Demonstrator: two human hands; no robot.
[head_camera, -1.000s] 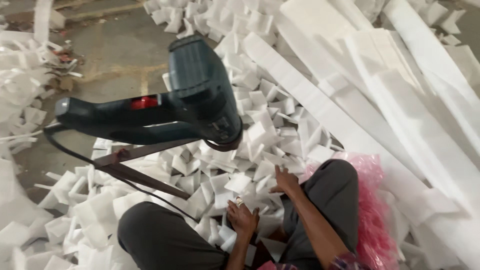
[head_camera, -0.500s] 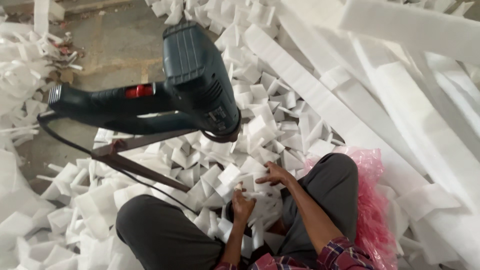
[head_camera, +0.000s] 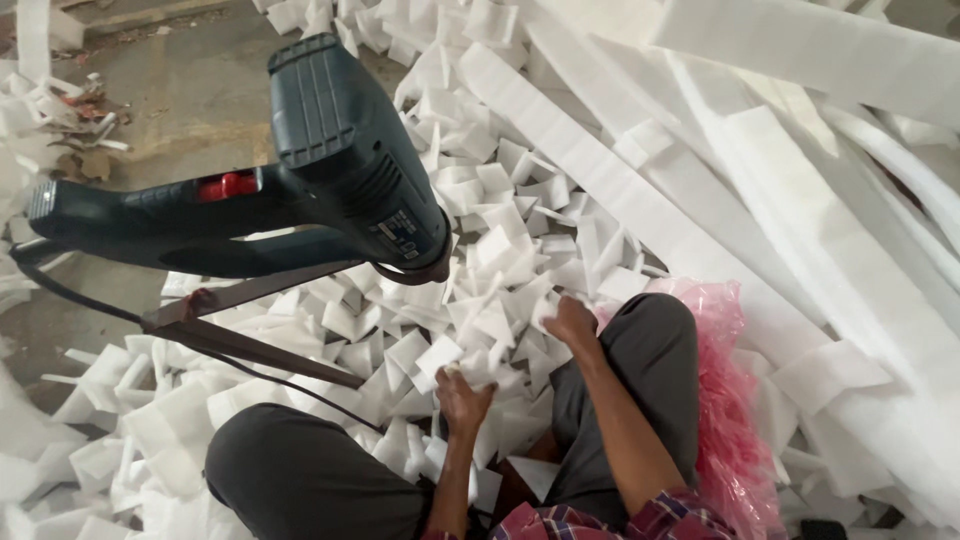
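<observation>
Left grip (head_camera: 462, 398) clenched on foam piece (head_camera: 438, 357), right grip (head_camera: 570, 320) grasping foam corner (head_camera: 540, 305)

Your dark blue heat gun (head_camera: 350, 170) hangs above and left of your fingers, nozzle down; its black cord (head_camera: 90, 300) trails left; long white foam strips (head_camera: 640, 190) run up-right of them; pink plastic sheet (head_camera: 730, 420) lies right; bare concrete floor (head_camera: 170, 90) up-left.

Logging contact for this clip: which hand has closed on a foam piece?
The left hand: its grip is closed on a small white foam corner piece. The right hand only rests on the foam pile.
</observation>
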